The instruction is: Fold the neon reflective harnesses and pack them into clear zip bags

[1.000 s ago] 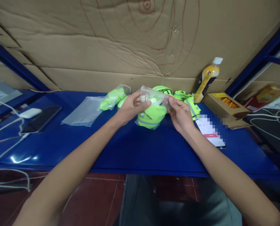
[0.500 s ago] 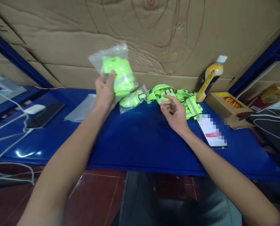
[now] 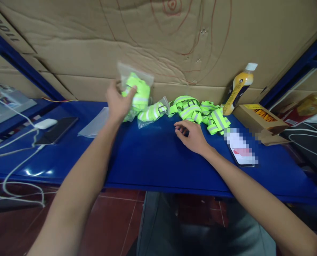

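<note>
My left hand [image 3: 119,101] grips a clear plastic bag with a folded neon-yellow reflective strap [image 3: 140,93] inside, near the back of the blue table. Just right of it lies a second bagged reflective strap [image 3: 153,111] with a black buckle. My right hand [image 3: 190,135] rests low over the table with fingers loosely curled and apart, nothing seen in them. Behind that hand are loose reflective straps [image 3: 186,106] with black buckles, and more straps [image 3: 217,119] heap to the right. Flat clear bags [image 3: 94,122] lie behind my left forearm.
A yellow drink bottle [image 3: 238,89] stands at the back right by an open cardboard box [image 3: 262,122]. A lit phone [image 3: 239,147] lies before them. On the left are a dark phone [image 3: 57,131], a white case [image 3: 45,123] and white cables. Cardboard [image 3: 80,46] lines the back.
My left hand has lowered the bagged strap toward the table, close to the second bag. My right hand has drawn back slightly from the loose straps, toward me and left.
</note>
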Demonstrator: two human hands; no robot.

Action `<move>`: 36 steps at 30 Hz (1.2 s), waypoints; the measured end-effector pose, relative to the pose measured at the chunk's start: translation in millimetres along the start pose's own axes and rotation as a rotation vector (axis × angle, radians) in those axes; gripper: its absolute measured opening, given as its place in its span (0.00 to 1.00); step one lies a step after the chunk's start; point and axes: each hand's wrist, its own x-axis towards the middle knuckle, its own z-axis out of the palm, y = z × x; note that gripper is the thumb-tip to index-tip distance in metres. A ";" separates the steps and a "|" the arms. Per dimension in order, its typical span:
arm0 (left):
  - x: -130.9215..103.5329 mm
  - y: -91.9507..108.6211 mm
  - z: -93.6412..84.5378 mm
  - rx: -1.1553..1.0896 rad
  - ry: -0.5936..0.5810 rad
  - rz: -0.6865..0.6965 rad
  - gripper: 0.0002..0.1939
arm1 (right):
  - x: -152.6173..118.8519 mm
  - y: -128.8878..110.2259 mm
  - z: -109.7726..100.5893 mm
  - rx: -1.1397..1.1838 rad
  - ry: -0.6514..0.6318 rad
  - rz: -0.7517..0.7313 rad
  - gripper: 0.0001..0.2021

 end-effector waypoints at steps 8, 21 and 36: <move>-32.0 9.8 18.2 0.605 -0.269 0.219 0.38 | -1.0 1.1 -0.4 -0.028 -0.027 0.008 0.07; -48.1 21.1 21.9 0.842 -0.230 0.486 0.40 | 3.7 7.9 -18.7 -0.645 0.185 0.000 0.25; -70.0 30.1 42.8 0.694 -0.420 0.645 0.16 | 54.9 22.9 -33.3 -0.568 0.257 0.421 0.20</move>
